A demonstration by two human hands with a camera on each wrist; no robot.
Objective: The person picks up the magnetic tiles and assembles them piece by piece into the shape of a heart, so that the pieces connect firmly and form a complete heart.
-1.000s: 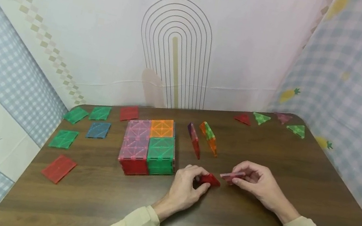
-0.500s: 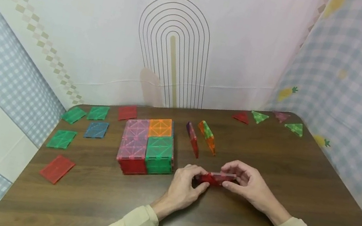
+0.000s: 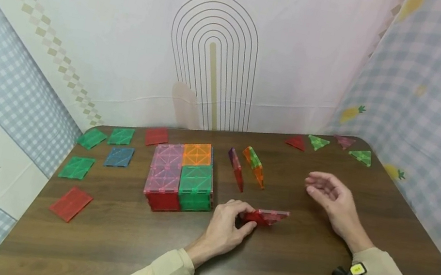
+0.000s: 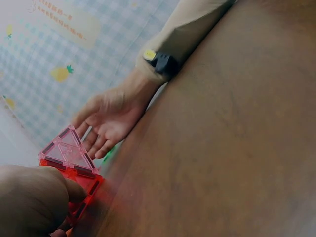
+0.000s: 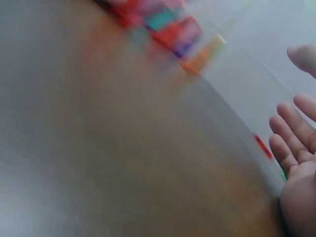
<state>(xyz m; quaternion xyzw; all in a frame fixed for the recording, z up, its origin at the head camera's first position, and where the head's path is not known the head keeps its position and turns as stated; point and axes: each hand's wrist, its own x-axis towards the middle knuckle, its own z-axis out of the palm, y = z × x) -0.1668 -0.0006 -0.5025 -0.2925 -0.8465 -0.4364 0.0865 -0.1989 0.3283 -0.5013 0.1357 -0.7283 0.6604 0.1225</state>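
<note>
My left hand point(image 3: 226, 227) grips a red magnetic tile point(image 4: 91, 183) standing on the table, thumb in front and fingers behind. Against that tile sits a pink triangular magnetic tile point(image 4: 67, 152), its three-sided frame plain in the left wrist view. My right hand point(image 3: 335, 202) is off to the right, above the table, fingers loosely bent with nothing in them. Just left of my left hand stands a block point(image 3: 166, 167) of magnetic tiles, pink, orange and green on top. Behind the hands stand a purple-and-red tile pair point(image 3: 236, 170) and an orange-and-green pair point(image 3: 255, 167).
Flat on the left lie several green tiles point(image 3: 77, 168), a blue tile point(image 3: 119, 157) and red tiles point(image 3: 71, 203). Small triangles, among them a red triangle point(image 3: 296, 142) and a green triangle point(image 3: 360, 157), lie along the back right edge. Cloth hangs point(image 3: 295, 62) behind the table.
My right hand brought the pink triangle left against the red tile, let go, and moved back to the right. My left hand has stayed in place on the red tile.
</note>
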